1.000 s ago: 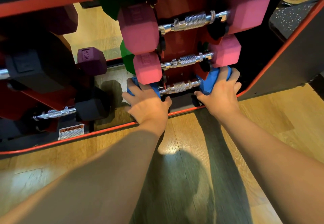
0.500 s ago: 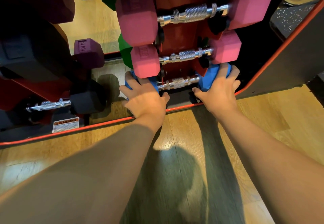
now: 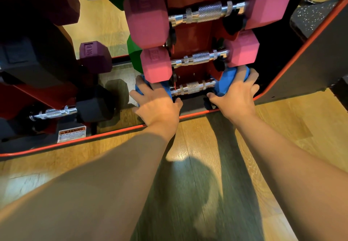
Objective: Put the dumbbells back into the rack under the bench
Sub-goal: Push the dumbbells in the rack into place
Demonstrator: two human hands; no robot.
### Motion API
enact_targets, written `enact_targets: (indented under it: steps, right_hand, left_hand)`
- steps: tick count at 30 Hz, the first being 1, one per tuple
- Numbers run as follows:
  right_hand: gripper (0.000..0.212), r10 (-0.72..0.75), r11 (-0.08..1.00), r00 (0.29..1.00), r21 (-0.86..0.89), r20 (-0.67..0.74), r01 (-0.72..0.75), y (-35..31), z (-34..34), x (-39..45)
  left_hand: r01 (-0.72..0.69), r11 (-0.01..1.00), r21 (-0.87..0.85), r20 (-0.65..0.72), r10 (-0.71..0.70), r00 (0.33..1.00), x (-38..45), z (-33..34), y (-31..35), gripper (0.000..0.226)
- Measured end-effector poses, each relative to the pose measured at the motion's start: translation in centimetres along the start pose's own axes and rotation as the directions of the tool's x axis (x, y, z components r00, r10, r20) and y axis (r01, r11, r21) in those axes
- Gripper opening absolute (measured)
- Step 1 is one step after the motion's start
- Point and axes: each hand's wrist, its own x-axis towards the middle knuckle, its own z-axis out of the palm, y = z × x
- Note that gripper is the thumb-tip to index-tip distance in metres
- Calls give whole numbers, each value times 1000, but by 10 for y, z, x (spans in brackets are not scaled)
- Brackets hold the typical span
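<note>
Both hands held one blue dumbbell [image 3: 224, 84] at the lowest slot of the red rack [image 3: 190, 39], close above the rack's black base. The left hand [image 3: 158, 106] lay over the dumbbell's left head with its fingers curled round the blue block, thumb pointing toward the bar. The right hand [image 3: 236, 94] gripped the right head the same way, fingers wrapped over its far side. The chrome bar ran bare between the two hands.

Above it sat two pink dumbbells: a smaller pink dumbbell [image 3: 156, 64] directly over the blue one, its left head touching the left hand's fingers, and a larger pink dumbbell [image 3: 146, 19] on the slot beyond. One green head [image 3: 134, 55] showed behind the pink ones on the left.

Further left, one purple head [image 3: 95, 57] and one black dumbbell [image 3: 94, 106] sat on another rack section, with one warning sticker [image 3: 72, 133] below them. A wooden floor [image 3: 282, 127] lay in the foreground.
</note>
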Motion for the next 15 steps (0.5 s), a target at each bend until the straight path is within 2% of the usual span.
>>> enact_targets:
  steps: [5,15]
  right_hand:
    - [115,39,999,999,17,3,-39,2,1,3]
    - [114,57,998,998,27,-22,-57,2,4,1]
  left_hand:
    - [-37,999,-19,1,37,999,0,0,2,87]
    - [-45,999,1,-14,45,999,3,4,-2,87]
